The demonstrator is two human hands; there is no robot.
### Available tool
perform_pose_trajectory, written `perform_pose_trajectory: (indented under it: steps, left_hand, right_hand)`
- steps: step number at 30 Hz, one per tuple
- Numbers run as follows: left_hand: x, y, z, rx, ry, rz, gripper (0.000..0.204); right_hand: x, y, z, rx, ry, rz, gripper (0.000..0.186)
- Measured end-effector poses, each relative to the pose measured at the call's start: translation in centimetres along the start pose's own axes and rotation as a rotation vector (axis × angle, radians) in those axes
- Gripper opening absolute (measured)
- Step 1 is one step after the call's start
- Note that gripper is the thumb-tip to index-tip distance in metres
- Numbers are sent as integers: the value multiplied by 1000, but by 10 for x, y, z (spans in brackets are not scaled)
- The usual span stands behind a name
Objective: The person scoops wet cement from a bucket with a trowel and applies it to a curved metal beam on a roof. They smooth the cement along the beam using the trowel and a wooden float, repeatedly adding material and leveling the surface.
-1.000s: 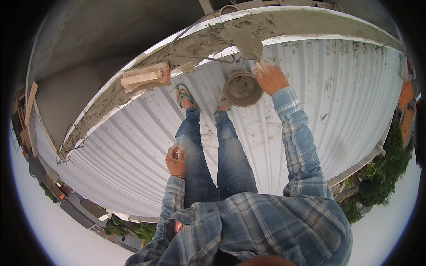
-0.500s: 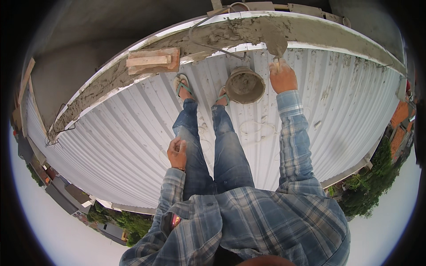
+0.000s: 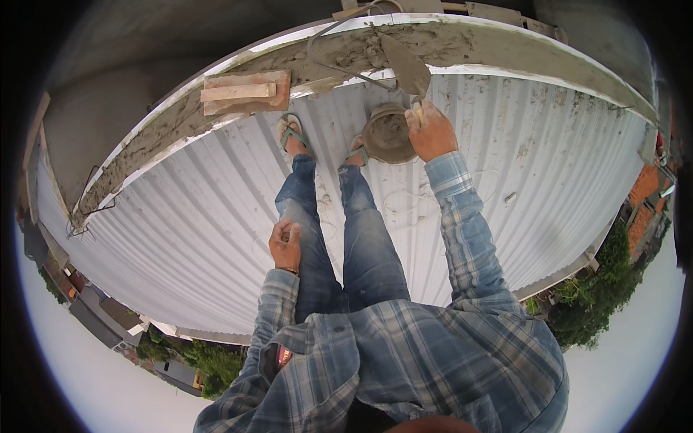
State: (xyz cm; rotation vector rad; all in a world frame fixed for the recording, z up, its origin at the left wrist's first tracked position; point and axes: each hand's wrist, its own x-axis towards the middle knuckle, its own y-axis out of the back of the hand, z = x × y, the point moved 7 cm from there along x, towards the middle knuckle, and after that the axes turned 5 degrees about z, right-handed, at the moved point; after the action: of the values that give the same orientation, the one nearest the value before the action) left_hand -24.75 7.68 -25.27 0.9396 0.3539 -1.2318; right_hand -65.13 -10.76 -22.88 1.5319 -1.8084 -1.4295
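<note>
Grey mortar (image 3: 512, 54) lines the far edge, where the trowel (image 3: 406, 68) has just swung left, bringing its blade over a rougher stretch. Right hand (image 3: 433, 132): fingers wrapped around the trowel's handle (beside the bucket (image 3: 395, 156)). Left hand (image 3: 285, 247): fingers curled near the thigh; whether they hold anything cannot be told.

We see our shirt (image 3: 433, 346) in blue, grey and white plaid, faded blue jeans (image 3: 375, 252) and green-strapped sandals (image 3: 291, 134). The trowel (image 3: 406, 68), mortar (image 3: 346, 52) and bucket (image 3: 386, 154) are grey-brown; the float (image 3: 282, 90) is reddish-brown with a pale tan handle (image 3: 238, 92); the ribbed roof sheeting (image 3: 563, 159) is white, speckled grey.
</note>
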Motion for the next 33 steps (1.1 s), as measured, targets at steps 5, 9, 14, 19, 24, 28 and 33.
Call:
perform_pose_trajectory:
  steps: [5, 9, 14, 19, 24, 28, 33]
  left_hand:
    - [0, 1, -3, 6, 16, 9, 30]
    - [0, -1, 0, -25, 32, 3, 29]
    - [-1, 0, 3, -63, 29, 17, 28]
    - [2, -3, -3, -74, 42, -12, 29]
    - [-1, 2, -2, -42, 37, 5, 31]
    - [0, 1, -4, -48, 63, 6, 31]
    - [-1, -2, 4, -12, 60, 3, 32]
  right_hand:
    - [1, -5, 7, 61, 192, 92, 28]
    - [-3, 3, -27, 51, 179, -68, 26]
    - [33, 9, 34, -326, 341, -73, 31]
    - [24, 45, -6, -134, 299, -43, 36]
    - [47, 13, 34, -22, -17, -82, 41]
    - [51, 45, 118, 123, -247, -69, 41]
    - [34, 61, 89, -50, -178, -123, 39]
